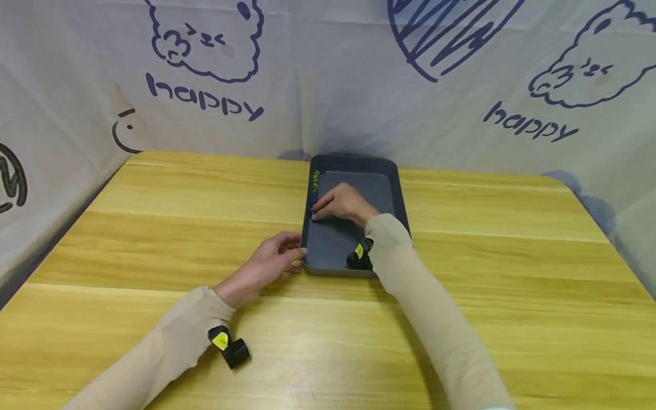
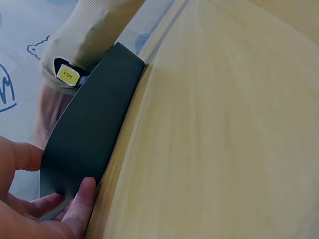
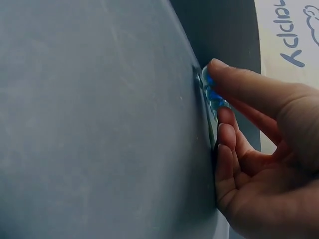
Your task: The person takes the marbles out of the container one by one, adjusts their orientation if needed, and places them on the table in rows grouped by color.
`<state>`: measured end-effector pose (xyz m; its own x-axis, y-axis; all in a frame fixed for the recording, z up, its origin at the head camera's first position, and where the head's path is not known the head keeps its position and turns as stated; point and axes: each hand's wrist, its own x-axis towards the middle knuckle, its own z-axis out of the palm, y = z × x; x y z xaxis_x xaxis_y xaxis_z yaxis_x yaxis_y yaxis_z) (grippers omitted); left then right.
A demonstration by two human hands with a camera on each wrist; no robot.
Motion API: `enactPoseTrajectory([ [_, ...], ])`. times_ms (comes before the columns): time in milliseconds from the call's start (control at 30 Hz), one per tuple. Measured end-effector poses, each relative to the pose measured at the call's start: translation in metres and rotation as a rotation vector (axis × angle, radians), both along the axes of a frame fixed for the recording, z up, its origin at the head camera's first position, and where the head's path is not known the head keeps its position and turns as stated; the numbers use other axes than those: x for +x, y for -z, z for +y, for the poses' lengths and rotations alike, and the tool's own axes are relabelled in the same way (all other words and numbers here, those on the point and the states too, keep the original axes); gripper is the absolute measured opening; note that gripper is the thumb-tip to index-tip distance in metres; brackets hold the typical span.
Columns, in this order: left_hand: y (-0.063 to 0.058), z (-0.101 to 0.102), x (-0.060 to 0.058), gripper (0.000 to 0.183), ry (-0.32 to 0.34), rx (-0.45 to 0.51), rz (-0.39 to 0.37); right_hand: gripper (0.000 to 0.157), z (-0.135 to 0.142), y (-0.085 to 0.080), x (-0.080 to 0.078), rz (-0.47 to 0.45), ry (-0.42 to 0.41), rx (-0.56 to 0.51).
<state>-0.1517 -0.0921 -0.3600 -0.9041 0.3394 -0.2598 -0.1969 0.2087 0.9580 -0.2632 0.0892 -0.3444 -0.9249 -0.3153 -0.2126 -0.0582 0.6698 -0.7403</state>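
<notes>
A dark grey rectangular tray (image 1: pixel 335 253) lies on the wooden table. Along its left inner wall runs a line of small glass marbles, with yellow-green marbles (image 1: pixel 315 181) toward the far end and blue ones (image 1: pixel 314 198) nearer. My right hand (image 1: pixel 345 205) reaches into the tray at that wall. In the right wrist view its fingertips (image 3: pixel 227 117) pinch clear-and-blue glass marbles (image 3: pixel 214 92), partly hidden by the fingers. My left hand (image 1: pixel 263 265) touches the tray's near left corner from outside. In the left wrist view its loosely spread fingers (image 2: pixel 85 191) rest against the outer wall (image 2: pixel 94 114).
The wooden table (image 1: pixel 195 216) extends to both sides of the tray and toward me. Behind it hangs a white cloth (image 1: pixel 333 80) with blue drawings. A black wrist camera (image 1: pixel 361 256) on my right sleeve hangs over the tray's near part.
</notes>
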Motion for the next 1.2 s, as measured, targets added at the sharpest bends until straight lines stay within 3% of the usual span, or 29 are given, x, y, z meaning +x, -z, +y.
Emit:
enactPoseTrajectory([
  [667, 0.004, -0.005, 0.002, 0.052, 0.02, 0.007, -0.01, 0.022, 0.014, -0.007, -0.004, -0.146, -0.006, -0.193],
  [1000, -0.001, -0.004, 0.003, 0.056, 0.031, -0.009, -0.011, 0.031, 0.026, -0.033, 0.007, -0.097, 0.009, -0.274],
  [1200, 0.0, -0.002, 0.002, 0.049, -0.01, -0.016, -0.035, 0.033, 0.034, -0.04, 0.022, -0.039, 0.045, -0.326],
])
